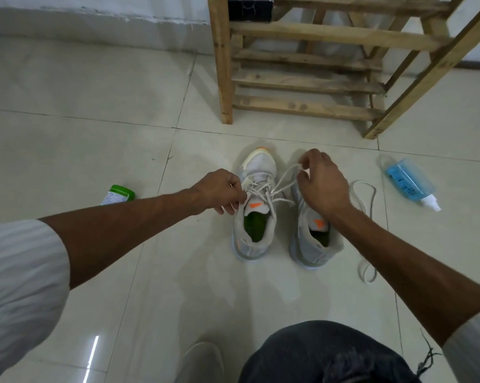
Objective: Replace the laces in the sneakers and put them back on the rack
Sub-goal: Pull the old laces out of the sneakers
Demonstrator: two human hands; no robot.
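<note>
The left hand's grip is curled, pinching what looks like the collar edge of the left sneaker. The right hand pinches a white lace drawn out from that shoe, above the right sneaker. Both shoes stand on the tiled floor before a wooden rack; a loose lace lies just beside them.

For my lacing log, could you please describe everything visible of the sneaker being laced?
The sneaker is light grey and white, apparently mesh fabric, with an orange toe tip, an orange tongue mark and a green insole. It stands upright on the tiled floor, toe toward the wooden rack, beside the other sneaker. Its white lace crisscrosses the eyelets. The left hand grips its collar edge, while the right hand pinches the lace end.
</note>
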